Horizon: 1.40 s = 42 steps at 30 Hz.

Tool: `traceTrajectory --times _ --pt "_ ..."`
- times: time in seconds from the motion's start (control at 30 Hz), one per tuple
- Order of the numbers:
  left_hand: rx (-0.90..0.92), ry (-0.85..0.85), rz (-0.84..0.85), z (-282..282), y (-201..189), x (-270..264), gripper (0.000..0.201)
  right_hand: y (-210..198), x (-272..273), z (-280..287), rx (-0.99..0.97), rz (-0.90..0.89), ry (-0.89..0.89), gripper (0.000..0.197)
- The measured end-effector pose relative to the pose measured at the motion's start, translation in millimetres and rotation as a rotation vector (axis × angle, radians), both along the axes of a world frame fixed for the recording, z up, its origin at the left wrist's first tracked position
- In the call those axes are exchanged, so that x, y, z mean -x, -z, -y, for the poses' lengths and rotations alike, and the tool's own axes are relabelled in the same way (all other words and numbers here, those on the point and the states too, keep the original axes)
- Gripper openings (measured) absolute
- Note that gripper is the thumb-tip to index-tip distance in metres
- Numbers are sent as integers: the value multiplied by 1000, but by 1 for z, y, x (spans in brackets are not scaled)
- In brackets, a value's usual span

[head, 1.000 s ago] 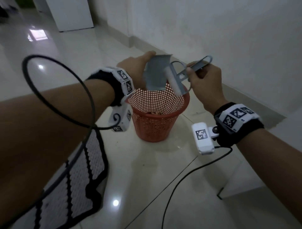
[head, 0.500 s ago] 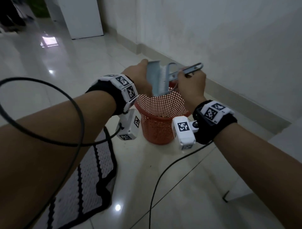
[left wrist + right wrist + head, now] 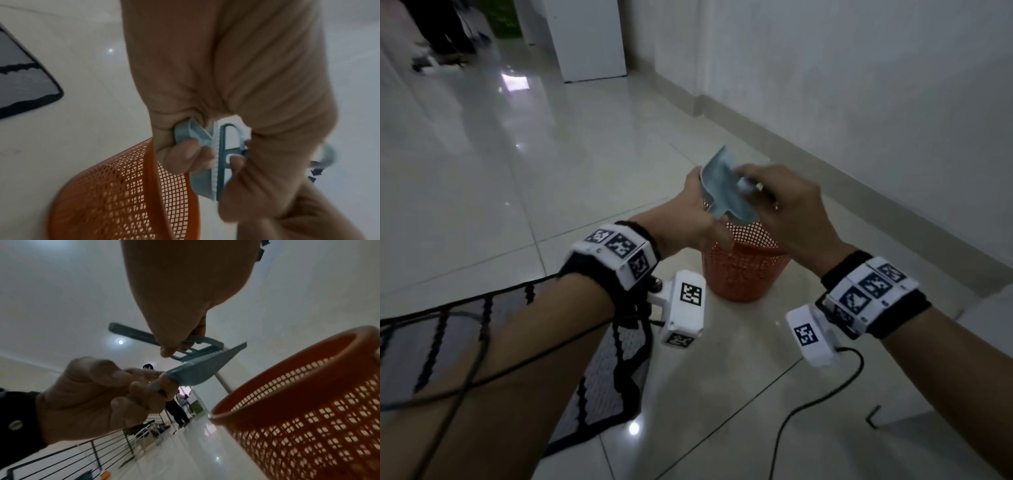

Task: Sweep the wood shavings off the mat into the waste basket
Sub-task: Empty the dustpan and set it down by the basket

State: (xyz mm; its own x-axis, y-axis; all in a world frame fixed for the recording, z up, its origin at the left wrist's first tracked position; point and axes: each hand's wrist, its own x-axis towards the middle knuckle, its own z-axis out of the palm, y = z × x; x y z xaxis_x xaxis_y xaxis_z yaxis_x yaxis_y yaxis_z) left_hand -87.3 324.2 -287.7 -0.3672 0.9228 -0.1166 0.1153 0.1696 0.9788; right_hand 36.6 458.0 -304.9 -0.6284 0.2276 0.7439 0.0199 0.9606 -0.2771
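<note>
Lying nearest on the floor, the mat (image 3: 602, 387) shows no wood shavings on the part in view, though much of it is hidden behind the left forearm. Beyond it, above the orange waste basket (image 3: 746, 274), the left hand (image 3: 688, 219) has its grip clenched round the handle of a small blue dustpan (image 3: 724, 192), while the right hand (image 3: 787, 209) grasps a little brush (image 3: 223, 155) laid against the pan. Emptying looks like the step in hand, near the task's end; whether shavings remain in the pan cannot be told.
</note>
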Motion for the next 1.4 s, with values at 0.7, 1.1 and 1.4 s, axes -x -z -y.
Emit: traceTrajectory --times 0.7,1.1,1.4 --pt "173 595 576 42 91 -37 91 104 -113 99 86 333 52 38" --pt "362 370 561 15 209 -106 83 207 -164 88 314 575 235 28" --pt "400 290 -377 -41 248 -126 45 238 -159 39 460 751 454 17"
